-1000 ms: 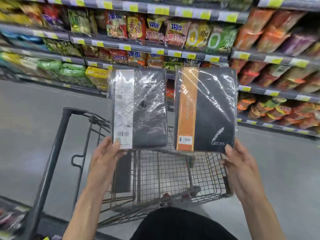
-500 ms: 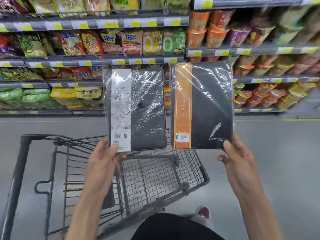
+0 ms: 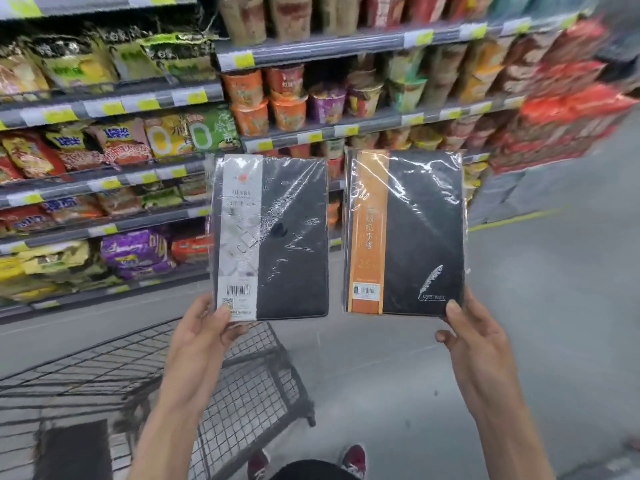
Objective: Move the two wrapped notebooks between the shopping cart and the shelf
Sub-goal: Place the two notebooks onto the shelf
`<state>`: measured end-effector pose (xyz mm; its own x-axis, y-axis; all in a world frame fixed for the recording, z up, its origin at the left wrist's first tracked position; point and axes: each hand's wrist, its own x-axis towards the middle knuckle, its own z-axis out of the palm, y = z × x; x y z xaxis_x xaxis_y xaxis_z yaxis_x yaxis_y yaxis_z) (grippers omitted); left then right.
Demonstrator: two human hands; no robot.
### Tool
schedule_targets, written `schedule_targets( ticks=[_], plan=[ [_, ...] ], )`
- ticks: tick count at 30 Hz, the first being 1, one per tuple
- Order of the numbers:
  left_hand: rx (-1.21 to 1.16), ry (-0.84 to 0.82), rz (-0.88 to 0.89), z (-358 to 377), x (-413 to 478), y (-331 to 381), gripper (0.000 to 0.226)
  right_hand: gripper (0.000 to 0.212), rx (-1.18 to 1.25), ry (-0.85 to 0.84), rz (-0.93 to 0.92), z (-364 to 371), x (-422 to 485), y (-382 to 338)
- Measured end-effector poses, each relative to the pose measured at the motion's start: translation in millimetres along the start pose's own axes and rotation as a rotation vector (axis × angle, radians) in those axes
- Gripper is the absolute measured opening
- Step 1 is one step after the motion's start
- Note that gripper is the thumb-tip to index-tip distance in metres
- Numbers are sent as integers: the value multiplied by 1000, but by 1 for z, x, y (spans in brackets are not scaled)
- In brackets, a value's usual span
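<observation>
Your two notebooks: the grey-banded notebook (image 3: 273, 237) and the orange-banded notebook (image 3: 405, 233) each have a matt black, cloth-like cover, a paper band, and a clear, glossy, wrinkled plastic wrap. Your cart (image 3: 249, 386): dark wire mesh, metal, matt. Shelf (image 3: 346, 43): grey metal edges, yellow paper tags. Snack bags (image 3: 114, 140): shiny plastic. Floor (image 3: 554, 306): smooth, grey, slightly glossy.

A: Floor? 
B: Smooth grey concrete floor (image 3: 554, 306), with a yellow line (image 3: 512, 220) painted along it at far right.

A: Fixtures? 
B: Grey metal shelving (image 3: 329, 43) in tiers, yellow price tags (image 3: 242, 58) on the rails. Snack bags (image 3: 117, 140) fill the left bays, cup noodles (image 3: 287, 98) the middle, red packs (image 3: 568, 109) stacked far right. Edges blurred.
</observation>
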<state>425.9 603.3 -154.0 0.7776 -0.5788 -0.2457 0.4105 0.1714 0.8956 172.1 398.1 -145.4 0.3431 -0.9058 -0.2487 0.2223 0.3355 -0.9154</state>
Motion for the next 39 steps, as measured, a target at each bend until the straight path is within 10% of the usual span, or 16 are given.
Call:
schedule_targets(
  ticks=[39],
  plan=[
    [257, -728, -249, 522, 292, -131, 37, 37, 217, 664, -250, -236, 280, -125]
  ],
)
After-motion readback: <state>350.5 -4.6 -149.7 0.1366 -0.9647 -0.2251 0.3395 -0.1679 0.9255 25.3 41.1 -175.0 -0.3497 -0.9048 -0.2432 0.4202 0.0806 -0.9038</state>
